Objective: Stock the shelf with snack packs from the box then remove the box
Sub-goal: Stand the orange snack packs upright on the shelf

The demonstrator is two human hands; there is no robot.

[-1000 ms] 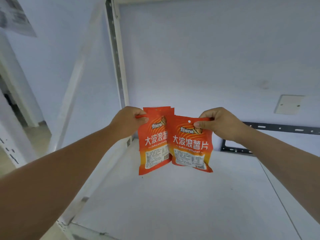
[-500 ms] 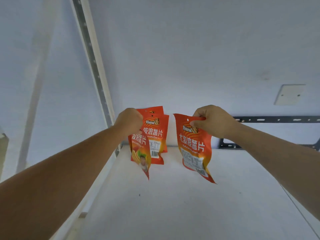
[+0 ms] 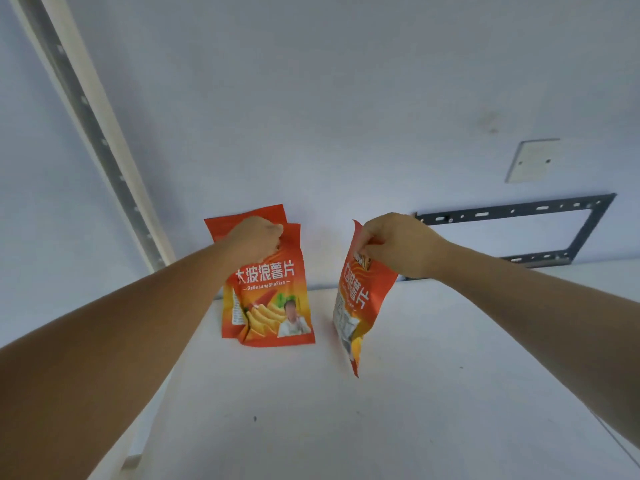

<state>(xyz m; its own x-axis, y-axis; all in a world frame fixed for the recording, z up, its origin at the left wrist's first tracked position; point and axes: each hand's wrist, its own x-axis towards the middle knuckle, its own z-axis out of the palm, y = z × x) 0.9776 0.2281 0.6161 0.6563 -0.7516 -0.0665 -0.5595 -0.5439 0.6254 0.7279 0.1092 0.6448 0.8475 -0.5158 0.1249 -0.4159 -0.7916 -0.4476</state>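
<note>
Centre frame, our left hand (image 3: 254, 237) grips two overlapping snack packs (image 3: 273, 303) by their tops, fronts outward for display, low on the white shelf (image 3: 346, 427). Our right hand (image 3: 398, 244) pinches a third pack (image 3: 360, 299), dangling edge-on, seemingly next. The box is unseen.

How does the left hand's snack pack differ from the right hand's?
The left pack, in the left hand, faces the camera; the right pack, in the right hand, is turned nearly edge-on. A second pack is behind the left pack; the right pack hangs alone. Both are orange-red, gripped at the top.
</note>
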